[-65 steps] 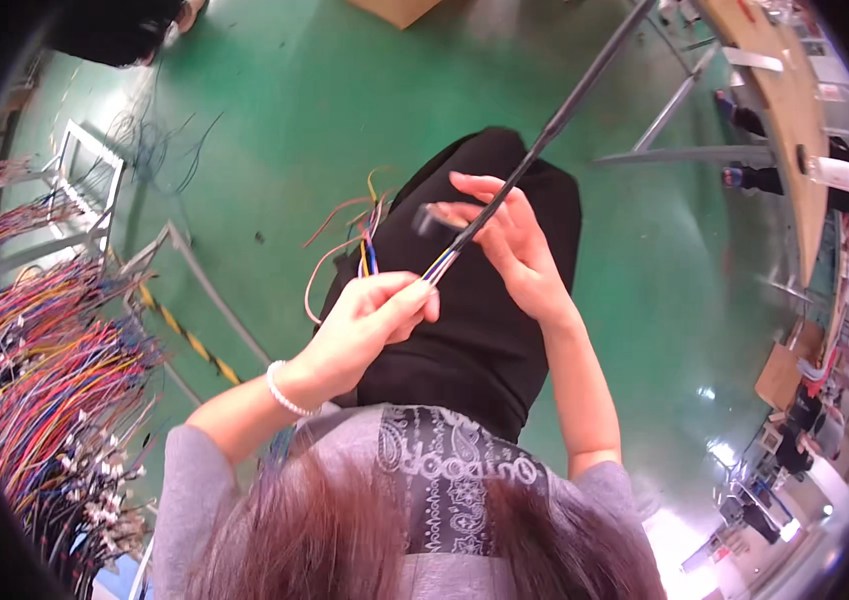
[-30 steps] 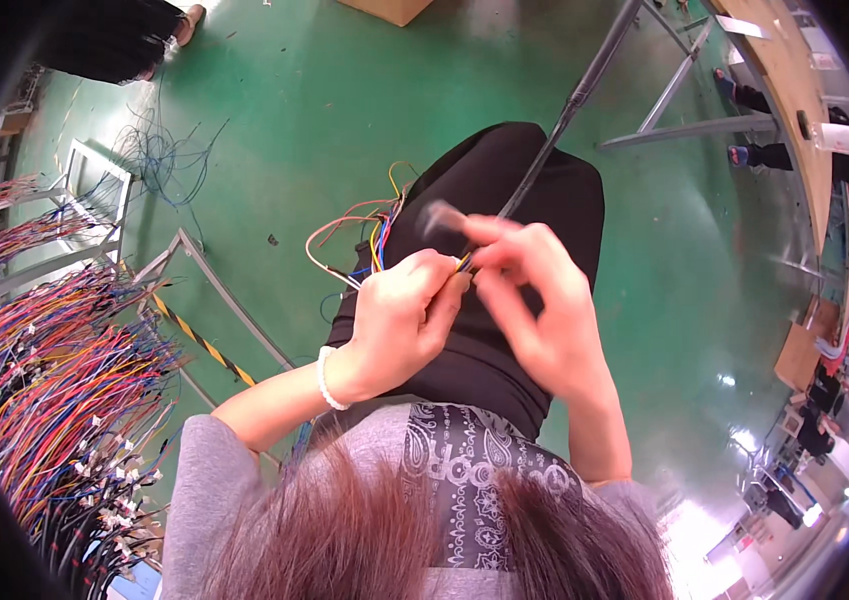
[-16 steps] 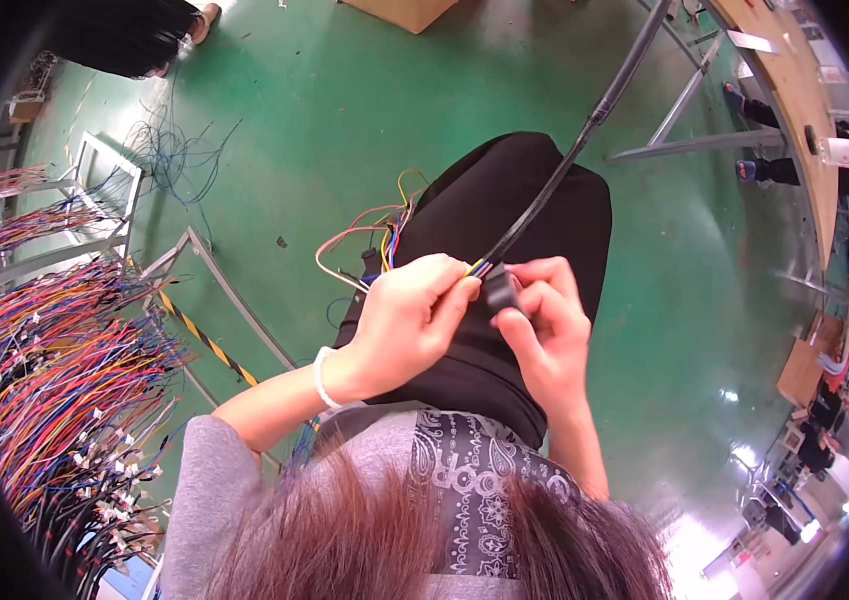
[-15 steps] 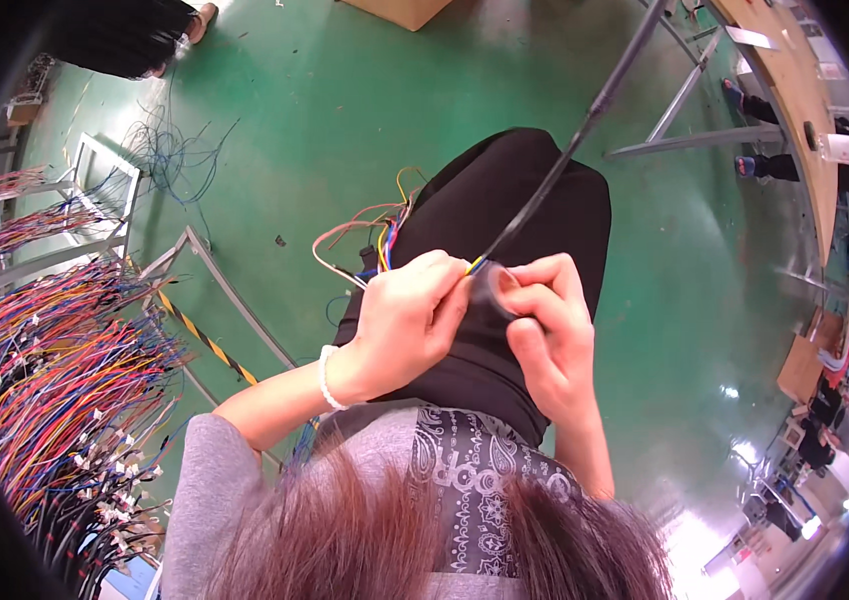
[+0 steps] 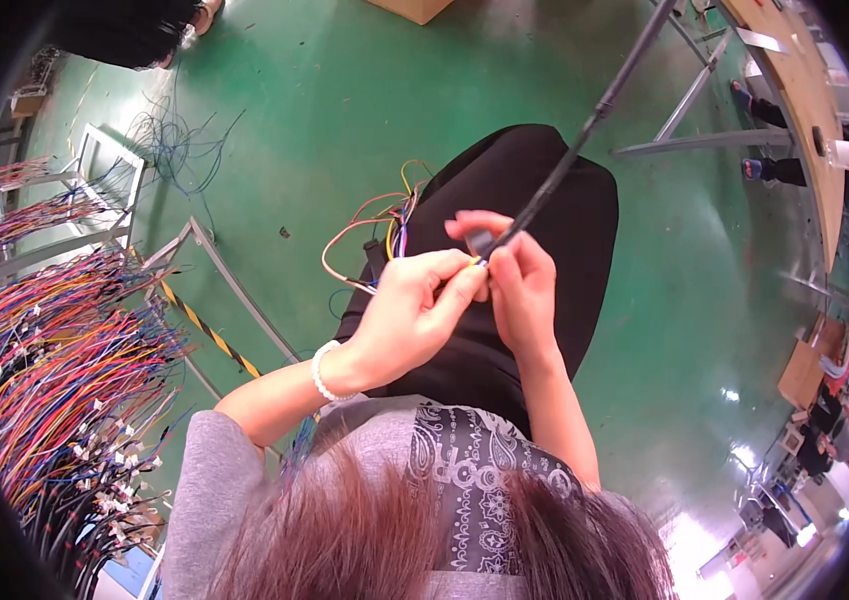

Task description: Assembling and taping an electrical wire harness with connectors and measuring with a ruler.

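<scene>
A long cable bundle (image 5: pixel 577 150) wrapped in black runs from the upper right down to my hands over my lap. My left hand (image 5: pixel 407 310) is closed, pinching yellow and blue wires where the black wrap ends. The loose wire ends (image 5: pixel 401 215), red, white, yellow and blue, fan out beyond that hand. Close beside it, my right hand (image 5: pixel 525 285) is closed around the cable and a small roll of black tape (image 5: pixel 482 243), which its fingers partly hide. The fingertips of both hands nearly meet.
Many coloured wires (image 5: pixel 55 370) hang over a metal rack at the left. Thin wires (image 5: pixel 180 150) lie tangled on the green floor. A wooden table (image 5: pixel 795 90) stands at the upper right, with people's legs beside it. A cardboard box (image 5: pixel 413 8) is at the top.
My right hand has moved up and left, from below the cable to around it, bringing the tape roll over near the left fingertips. My left hand has hardly moved.
</scene>
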Action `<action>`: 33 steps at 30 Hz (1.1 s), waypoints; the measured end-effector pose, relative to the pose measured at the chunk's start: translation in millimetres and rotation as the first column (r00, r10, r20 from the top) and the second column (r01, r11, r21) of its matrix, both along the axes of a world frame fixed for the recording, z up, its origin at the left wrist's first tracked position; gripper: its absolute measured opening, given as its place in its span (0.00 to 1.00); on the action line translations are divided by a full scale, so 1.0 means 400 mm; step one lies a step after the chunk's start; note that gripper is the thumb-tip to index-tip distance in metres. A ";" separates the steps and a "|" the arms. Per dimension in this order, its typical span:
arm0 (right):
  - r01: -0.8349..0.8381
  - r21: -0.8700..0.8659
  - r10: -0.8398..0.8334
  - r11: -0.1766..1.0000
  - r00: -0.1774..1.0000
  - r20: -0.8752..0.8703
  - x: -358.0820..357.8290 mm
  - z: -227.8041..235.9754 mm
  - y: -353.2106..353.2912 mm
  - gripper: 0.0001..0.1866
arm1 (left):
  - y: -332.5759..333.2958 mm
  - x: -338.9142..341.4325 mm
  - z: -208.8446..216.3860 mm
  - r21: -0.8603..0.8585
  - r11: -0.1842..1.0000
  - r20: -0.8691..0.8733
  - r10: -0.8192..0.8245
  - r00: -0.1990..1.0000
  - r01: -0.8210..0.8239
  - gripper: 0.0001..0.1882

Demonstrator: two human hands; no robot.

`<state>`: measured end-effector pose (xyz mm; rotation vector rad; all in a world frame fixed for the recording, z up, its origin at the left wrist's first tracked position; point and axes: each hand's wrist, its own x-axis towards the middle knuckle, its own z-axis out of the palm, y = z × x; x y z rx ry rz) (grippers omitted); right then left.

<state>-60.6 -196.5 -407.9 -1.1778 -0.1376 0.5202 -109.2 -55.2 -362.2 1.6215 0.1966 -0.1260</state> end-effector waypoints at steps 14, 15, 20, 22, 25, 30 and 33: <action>0.014 -0.189 -0.061 0.982 0.968 -0.245 0.025 0.074 0.030 0.16 | 0.001 -0.009 -0.015 0.026 0.999 -0.004 -0.035 0.999 0.035 0.11; -0.003 -0.045 -0.008 0.999 0.969 -0.248 0.028 0.039 0.027 0.13 | 0.007 -0.002 -0.011 -0.042 0.997 -0.098 -0.064 0.993 0.060 0.15; -0.050 -0.099 0.056 0.994 0.997 0.056 0.000 0.019 -0.050 0.08 | 0.020 -0.005 0.007 0.010 0.993 -0.129 -0.118 0.985 0.120 0.13; -0.033 -0.259 0.034 0.965 0.999 0.001 -0.032 0.043 -0.110 0.13 | 0.014 0.006 -0.010 0.268 0.960 0.132 -0.123 0.984 0.084 0.09; -0.002 -0.067 0.000 0.998 0.999 -0.034 -0.044 0.159 -0.106 0.07 | -0.001 -0.005 0.007 0.488 0.869 0.207 -0.205 0.957 0.080 0.06; 0.138 -0.350 -0.170 0.926 0.983 -0.062 -0.024 0.161 -0.018 0.17 | -0.021 -0.022 -0.021 0.368 0.930 0.253 -0.121 0.960 0.020 0.05; 0.226 -0.277 -0.244 0.934 0.969 -0.033 0.013 0.076 0.024 0.31 | -0.002 -0.007 -0.009 0.128 0.987 0.053 -0.106 0.993 0.098 0.11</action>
